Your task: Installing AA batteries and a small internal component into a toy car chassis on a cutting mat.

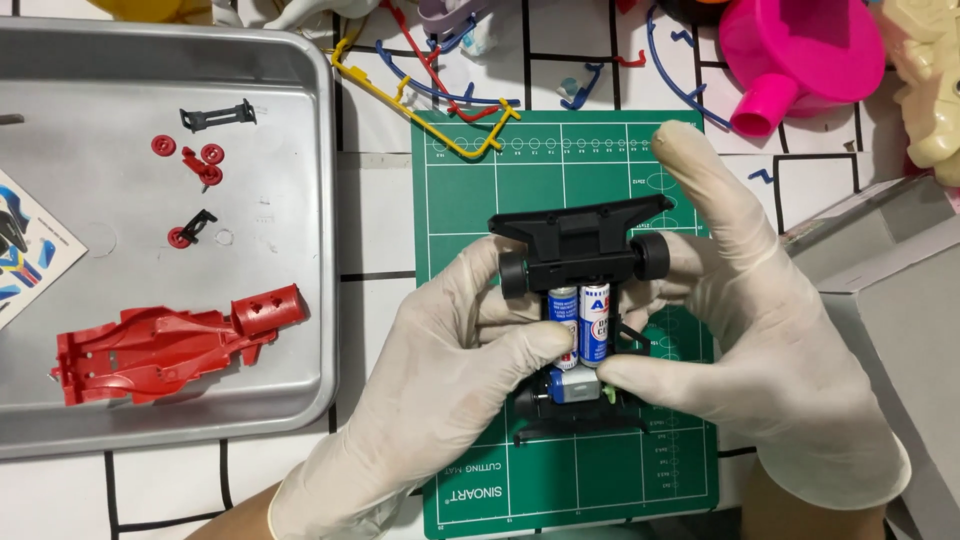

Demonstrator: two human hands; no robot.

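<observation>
While gripped mid-frame by left hand (430, 400) and right hand (760, 340), black chassis (580, 245) already carrying two batteries (583, 322) and motor (573, 383). Red body shell (170, 350) unfitted, lower left on tray (320, 200). Small red wheels (190, 155) loose too.

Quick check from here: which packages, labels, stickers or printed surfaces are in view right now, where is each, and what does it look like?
Sticker sheet: left edge of the metal tray, white with blue, black and yellow shapes.
Two cylindrical batteries: in the black toy car chassis held by both gloved hands, blue, white and red labels.
Green cutting mat: under the hands, white grid and small markings.
Grey cardboard box: right edge, plain, no print visible.
</observation>
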